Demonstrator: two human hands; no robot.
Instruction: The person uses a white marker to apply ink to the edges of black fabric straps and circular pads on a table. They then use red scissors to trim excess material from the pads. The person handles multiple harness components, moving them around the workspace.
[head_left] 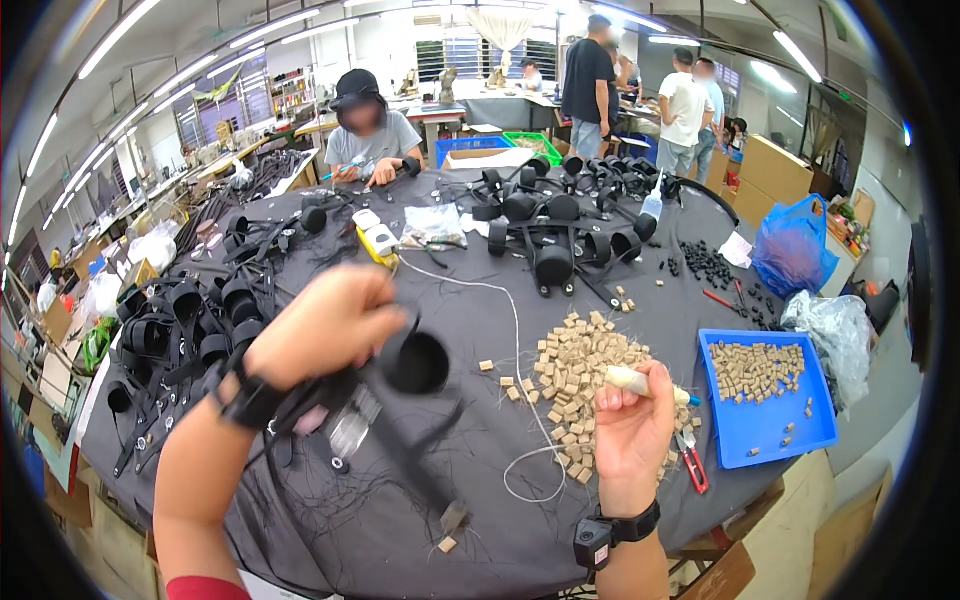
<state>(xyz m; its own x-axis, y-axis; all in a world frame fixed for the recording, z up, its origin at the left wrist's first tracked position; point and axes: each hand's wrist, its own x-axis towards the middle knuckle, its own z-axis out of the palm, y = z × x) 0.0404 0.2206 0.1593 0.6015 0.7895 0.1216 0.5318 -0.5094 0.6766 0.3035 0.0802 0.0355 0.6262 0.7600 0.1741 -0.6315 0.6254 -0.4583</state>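
My left hand [325, 325], smeared by motion, is closed on a black strap piece with a round cup [416, 363]. Its straps hang down over the table, and a small tan block [454, 517] shows at the lower end. In my right hand [634, 435] is a whitish squeeze tube [628, 380] with a blue tip pointing right, the fingers wrapped around it. Just behind and left of that hand lies a heap of small tan blocks [580, 365] with thin threads. Red-handled snips [693, 468] rest to the right of my right wrist.
A blue tray [735, 440] with tan blocks stands at the right. More black strap pieces [190, 330] pile up at the left and far side. A white cord [515, 330] crosses the dark tablecloth. Across the table, a person [370, 140] handles parts.
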